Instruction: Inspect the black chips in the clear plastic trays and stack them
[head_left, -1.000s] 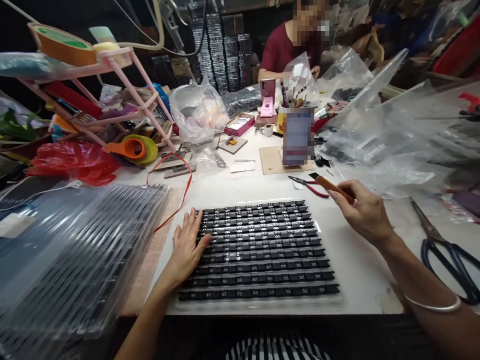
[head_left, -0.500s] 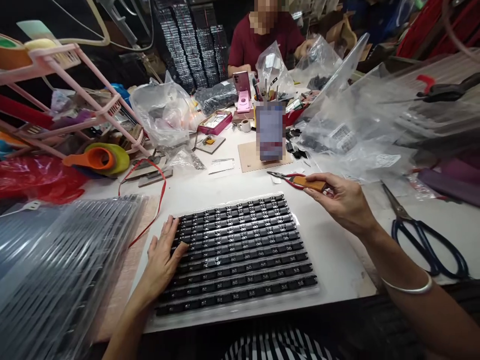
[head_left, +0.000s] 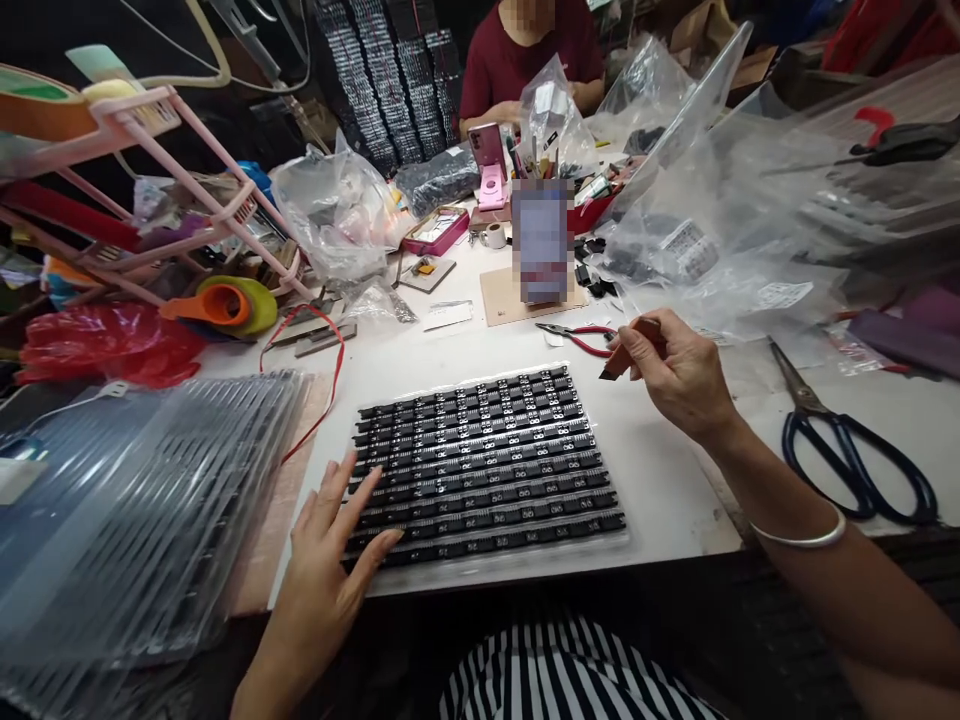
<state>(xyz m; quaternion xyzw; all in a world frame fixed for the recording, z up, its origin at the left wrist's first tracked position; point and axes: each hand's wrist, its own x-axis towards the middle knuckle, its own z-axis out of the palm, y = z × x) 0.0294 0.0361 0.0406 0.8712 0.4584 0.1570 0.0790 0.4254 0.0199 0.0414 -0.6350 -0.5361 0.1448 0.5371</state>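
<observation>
On a cluttered white bench (head_left: 660,490): two bare hands at a tray of black strips, one w/ a small tool.

Clear tray (head_left: 616,540) lies flat near the front edge, in front of the person; approx. ten rows of black strips (head_left: 487,495) w/ small silvery marks run across it. L hand (head_left: 319,565) is open, fingers spread over the tray's L edge, thumb above the lower rows; can't tell how firmly it touches, if at all. R hand (head_left: 686,380) is clamped on a brown tool (head_left: 626,345), raised past the tray's upper R corner, dark tip angled down-L; exact type unclear.

Nearby: red-handled pliers (head_left: 589,348) just beside the tool; big dark-handled scissors (head_left: 801,388) further R; stacked clear trays (head_left: 142,500) at L, red ribbon (head_left: 342,365) btwn them & the pliers. Loose plastic bags (head_left: 712,260) at upper R. Phone (head_left: 541,240), blurred out, stands beyond the tray. In bkgd, a co-worker (head_left: 480,75) in a maroon top.

Risks (judgement): w/ only light L contact, the tray could slide or twist if the tool pushes on it. Thumb & fingers sit close to the strips, so a slip of the tool that way could catch skin; a low sweep could snag the pliers. Pressing unevenly might shift strips out of line, esp. at row ends.
</observation>
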